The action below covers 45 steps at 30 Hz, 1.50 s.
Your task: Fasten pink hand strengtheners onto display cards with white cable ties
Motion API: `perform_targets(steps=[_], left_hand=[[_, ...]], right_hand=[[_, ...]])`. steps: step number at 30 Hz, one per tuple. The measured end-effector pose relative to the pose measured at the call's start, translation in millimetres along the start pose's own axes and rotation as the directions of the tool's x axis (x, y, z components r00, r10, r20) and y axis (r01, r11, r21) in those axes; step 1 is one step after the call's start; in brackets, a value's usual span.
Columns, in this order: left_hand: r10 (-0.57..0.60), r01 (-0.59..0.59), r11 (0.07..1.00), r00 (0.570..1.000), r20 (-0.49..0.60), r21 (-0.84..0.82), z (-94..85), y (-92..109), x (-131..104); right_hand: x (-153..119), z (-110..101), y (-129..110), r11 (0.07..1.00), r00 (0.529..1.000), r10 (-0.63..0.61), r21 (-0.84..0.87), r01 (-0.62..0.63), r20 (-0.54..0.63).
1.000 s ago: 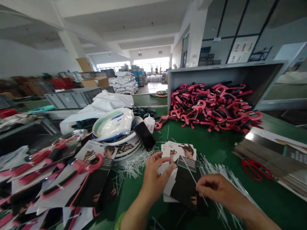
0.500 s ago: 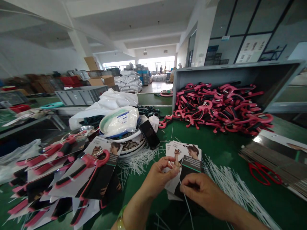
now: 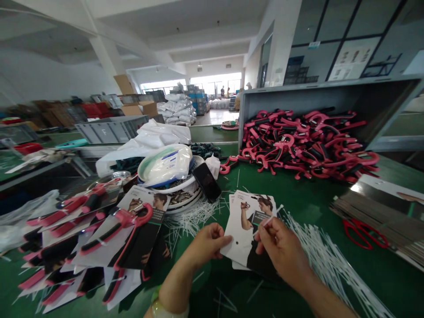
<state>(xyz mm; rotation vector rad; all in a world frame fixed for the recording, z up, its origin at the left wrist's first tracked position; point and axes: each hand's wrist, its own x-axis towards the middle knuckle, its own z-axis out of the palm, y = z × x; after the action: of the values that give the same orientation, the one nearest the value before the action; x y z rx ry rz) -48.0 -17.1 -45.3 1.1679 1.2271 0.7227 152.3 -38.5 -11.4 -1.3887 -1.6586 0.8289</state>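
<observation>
At the lower middle, my left hand [image 3: 207, 244] pinches the left edge of a printed cardboard backing card [image 3: 240, 234], thumb on top. The card has a small dark hole near my thumb and lies over other cards like it. My right hand [image 3: 280, 245] is closed on a thin white cable tie [image 3: 263, 226] between thumb and fingertips, just above the card's right side. Part of the tie is hidden by my fingers. A spread of loose white cable ties [image 3: 326, 260] lies right of my right hand.
Pink-and-black hand grip exercisers [image 3: 298, 141] spill from a tipped grey crate [image 3: 243, 106]. Grips fastened to cards [image 3: 132, 221] are piled left. Behind are a phone [image 3: 207, 182] and stacked plates [image 3: 185, 198]. Red scissors [image 3: 362, 236] rest by a card stack [image 3: 380, 212] at right.
My left hand has let go of the tie's end and moved left and down onto the card's edge. My right hand has risen slightly with the cable tie.
</observation>
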Motion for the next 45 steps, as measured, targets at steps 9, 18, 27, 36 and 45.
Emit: perform_targets(steps=[9,18,27,36,45], left_hand=[[-0.004,0.032,0.941,0.997,0.082,-0.336,38.8,11.6,-23.3],[-0.036,0.056,0.848,0.998,0.049,-0.527,75.4,15.3,-31.5],[-0.065,0.096,0.798,0.995,0.073,-0.595,76.1,17.6,-39.9],[-0.016,0.034,0.941,0.998,0.055,-0.336,86.6,18.2,-16.5],[-0.036,0.089,0.953,0.982,0.183,-0.291,63.3,29.4,-19.5]], right_hand=[[-17.4,-6.4,4.2,0.999,0.994,0.025,-0.04,-0.03,-0.107],[-18.8,-11.6,11.0,0.983,0.975,0.14,0.142,-0.116,-0.172],[-17.5,-14.5,22.7,0.917,0.93,0.335,0.28,-0.285,-0.15],[-21.9,-22.9,21.4,0.962,0.961,0.267,0.073,-0.261,-0.075],[-24.9,-33.8,35.3,0.995,0.917,0.084,-0.013,-0.097,-0.39]])
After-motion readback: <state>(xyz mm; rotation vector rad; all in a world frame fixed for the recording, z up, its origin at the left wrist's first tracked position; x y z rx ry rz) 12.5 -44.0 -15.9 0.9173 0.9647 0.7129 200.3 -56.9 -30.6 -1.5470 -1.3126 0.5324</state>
